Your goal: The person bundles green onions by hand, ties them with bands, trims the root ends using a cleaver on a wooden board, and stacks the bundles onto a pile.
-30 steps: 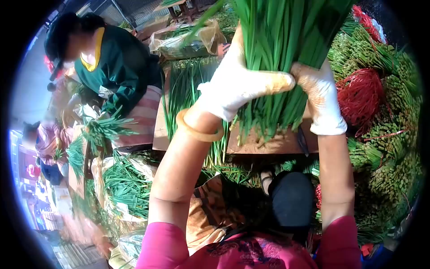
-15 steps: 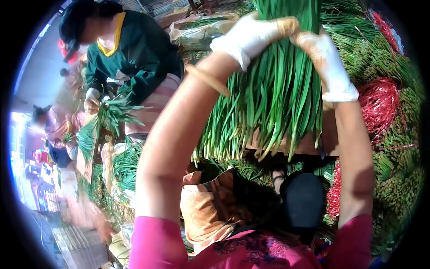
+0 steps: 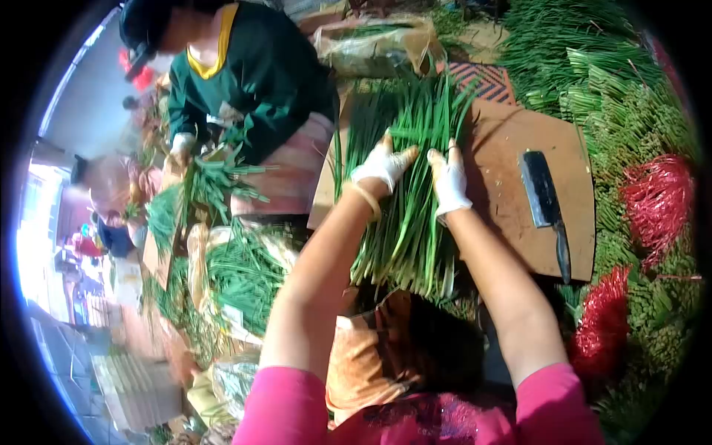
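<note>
A thick layer of garlic chives (image 3: 415,215) lies on a brown board, its pale cut ends hanging over the near edge toward my lap. My left hand (image 3: 386,167), in a white glove with discoloured fingertips, rests on the leaves with thumb and forefinger spread. Close beside it, my right hand (image 3: 449,184), gloved the same way, lies on the right side of the chives with its thumb apart from the fingers. Some fingertips of both hands are hidden among the leaves. A black-bladed cleaver (image 3: 542,189) lies flat on the board, right of my right hand.
The brown board (image 3: 504,148) reaches right toward heaped flower-stalk bundles (image 3: 623,111). Red plastic ties (image 3: 656,200) hang over them. At the left, a co-worker in a dark green top (image 3: 259,81) handles greens. An orange cloth-like item (image 3: 363,363) is near my lap.
Both hands have come down with the raised chives, which now lie on the board. My view has shifted, and the cleaver and more of the board now show.
</note>
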Available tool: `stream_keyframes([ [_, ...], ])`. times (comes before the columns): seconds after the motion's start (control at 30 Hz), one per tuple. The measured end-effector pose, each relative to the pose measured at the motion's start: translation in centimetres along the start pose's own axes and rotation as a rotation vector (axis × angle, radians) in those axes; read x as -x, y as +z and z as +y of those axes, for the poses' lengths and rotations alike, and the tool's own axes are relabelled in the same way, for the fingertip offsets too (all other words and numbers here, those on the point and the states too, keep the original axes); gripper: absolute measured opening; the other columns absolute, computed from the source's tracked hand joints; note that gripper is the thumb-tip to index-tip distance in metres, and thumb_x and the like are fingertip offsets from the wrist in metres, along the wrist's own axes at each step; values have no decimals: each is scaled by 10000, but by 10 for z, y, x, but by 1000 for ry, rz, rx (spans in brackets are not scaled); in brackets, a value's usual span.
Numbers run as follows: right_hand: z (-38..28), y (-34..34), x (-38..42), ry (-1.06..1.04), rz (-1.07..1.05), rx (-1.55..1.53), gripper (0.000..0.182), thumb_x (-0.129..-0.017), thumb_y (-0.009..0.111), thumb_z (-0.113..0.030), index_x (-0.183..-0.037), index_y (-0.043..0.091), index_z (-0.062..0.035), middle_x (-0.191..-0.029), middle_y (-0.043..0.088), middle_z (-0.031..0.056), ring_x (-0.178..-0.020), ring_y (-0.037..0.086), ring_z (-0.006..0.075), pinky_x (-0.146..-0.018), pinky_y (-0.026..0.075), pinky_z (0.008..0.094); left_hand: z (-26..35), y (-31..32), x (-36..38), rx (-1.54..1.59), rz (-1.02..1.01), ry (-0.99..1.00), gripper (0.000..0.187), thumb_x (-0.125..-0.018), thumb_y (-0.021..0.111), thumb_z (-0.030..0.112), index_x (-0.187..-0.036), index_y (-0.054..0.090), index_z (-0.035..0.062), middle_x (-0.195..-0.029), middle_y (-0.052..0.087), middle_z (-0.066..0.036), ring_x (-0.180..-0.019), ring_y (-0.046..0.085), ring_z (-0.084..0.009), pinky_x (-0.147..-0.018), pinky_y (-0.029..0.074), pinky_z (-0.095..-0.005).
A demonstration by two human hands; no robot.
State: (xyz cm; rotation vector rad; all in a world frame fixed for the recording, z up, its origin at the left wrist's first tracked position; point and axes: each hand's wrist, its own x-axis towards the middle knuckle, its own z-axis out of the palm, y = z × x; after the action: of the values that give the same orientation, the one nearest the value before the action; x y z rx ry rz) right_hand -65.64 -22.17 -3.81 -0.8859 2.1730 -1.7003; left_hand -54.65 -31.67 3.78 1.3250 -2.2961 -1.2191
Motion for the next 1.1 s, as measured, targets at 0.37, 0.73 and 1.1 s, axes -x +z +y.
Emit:
stream_keyframes([
  [0.37, -82, -177, -62, 142, -522, 289, 273, -831, 542, -289, -857, 616, -27, -776, 635, 84, -594, 575, 157, -528, 452, 269, -80, -111, 64, -181, 81, -229, 581, -837, 560, 495, -1128, 584, -8, -1037, 629, -154, -961, 580, -226, -872, 411, -312],
  [0.73, 36, -102, 63, 2, -533, 158, 620, -895, 444, -464, -1209, 430, 70, -934, 595, 304, -874, 585, 440, -742, 477, 467, -39, 55, 123, 677, -62, -82, 976, -826, 575, 526, -1439, -31, 68, -1381, 372, -151, -1261, 354, -233, -1026, 282, -302],
  [1.1, -53, -164, 38, -92, -746, 785, 627, -856, 454, -518, -1045, 531, 75, -955, 607, 280, -927, 588, 409, -793, 466, 453, 31, -46, 120, -623, 216, 217, 156, -761, 601, 195, -882, 656, 115, -875, 653, -103, -814, 638, -281, -712, 502, -361],
])
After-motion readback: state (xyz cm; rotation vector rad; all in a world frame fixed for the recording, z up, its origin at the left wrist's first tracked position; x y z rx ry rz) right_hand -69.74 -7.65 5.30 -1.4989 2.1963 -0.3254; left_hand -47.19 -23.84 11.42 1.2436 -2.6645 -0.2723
